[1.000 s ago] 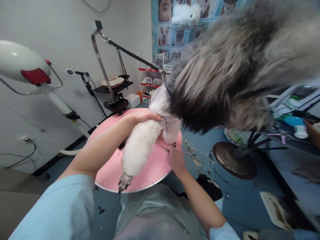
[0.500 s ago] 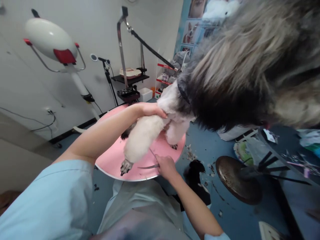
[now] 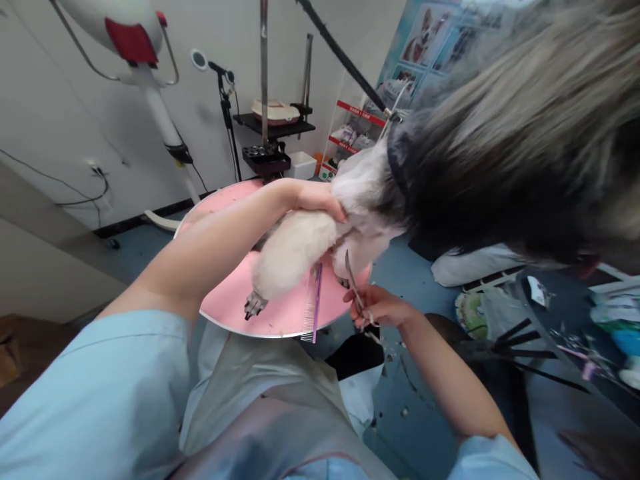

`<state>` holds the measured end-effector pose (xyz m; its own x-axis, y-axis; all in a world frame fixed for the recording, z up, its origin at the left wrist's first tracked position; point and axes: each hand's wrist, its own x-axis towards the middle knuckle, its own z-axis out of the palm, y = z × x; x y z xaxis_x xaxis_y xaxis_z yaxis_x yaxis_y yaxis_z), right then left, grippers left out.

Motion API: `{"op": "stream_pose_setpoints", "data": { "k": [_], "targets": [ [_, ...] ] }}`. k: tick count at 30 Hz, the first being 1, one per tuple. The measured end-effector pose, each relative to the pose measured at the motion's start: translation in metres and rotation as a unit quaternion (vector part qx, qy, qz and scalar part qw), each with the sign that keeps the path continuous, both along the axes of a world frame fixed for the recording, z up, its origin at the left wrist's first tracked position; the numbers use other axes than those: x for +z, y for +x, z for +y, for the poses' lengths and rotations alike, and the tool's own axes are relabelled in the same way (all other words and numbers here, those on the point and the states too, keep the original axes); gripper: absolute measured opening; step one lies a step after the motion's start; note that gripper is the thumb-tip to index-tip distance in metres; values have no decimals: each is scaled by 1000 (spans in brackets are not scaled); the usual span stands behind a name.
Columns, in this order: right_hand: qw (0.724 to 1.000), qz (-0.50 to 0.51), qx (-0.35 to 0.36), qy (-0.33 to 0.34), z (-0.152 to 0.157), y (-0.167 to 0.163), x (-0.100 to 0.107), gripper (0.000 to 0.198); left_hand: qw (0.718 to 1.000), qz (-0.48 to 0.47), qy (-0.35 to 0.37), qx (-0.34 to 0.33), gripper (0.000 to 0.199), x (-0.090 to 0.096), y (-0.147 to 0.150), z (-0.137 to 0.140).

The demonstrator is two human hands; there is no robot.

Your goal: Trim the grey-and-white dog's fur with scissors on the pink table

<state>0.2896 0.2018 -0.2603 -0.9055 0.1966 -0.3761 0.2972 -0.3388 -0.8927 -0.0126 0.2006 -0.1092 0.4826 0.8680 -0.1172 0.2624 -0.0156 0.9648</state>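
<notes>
A grey, black and white dog stands on a round pink grooming table, its shaggy head filling the upper right. My left hand grips the upper part of its cream-coloured foreleg; the thumb shows, while the other fingers are hidden. To the right of the legs, my right hand holds a pair of scissors, blades pointing up near the other foreleg. A purple-backed metal comb lies between the paws and my right hand, reaching past the table rim.
A black grooming strap runs down to the dog's neck from above. A white and red dryer stands at the left. Behind are a dark tool tray and a shelf rack. A dark side table with several tools stands right.
My right hand has moved right, away from the near foreleg, and the scissors have turned from pointing left to pointing up. The comb now shows. My left hand keeps its hold; the view has shifted.
</notes>
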Motion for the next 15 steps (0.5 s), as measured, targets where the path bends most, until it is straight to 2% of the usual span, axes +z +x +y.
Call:
{"op": "stream_pose_setpoints", "data": {
  "k": [4,7,10,13,15],
  "targets": [
    [998,37,5,-49,31,19,33,60,1000,-9,11,14,50,-1,2,-1],
    [999,35,-12,-27,52,21,47,58,999,-17,12,35,46,-3,3,-1],
    [1000,21,-4,11,59,20,47,51,999,-23,17,40,47,-6,1,1],
    [1000,9,18,13,57,18,42,57,998,-23,20,53,45,-9,-1,4],
    [1000,-2,-18,20,57,16,39,63,998,-23,17,54,42,-11,-2,4]
  ]
}}
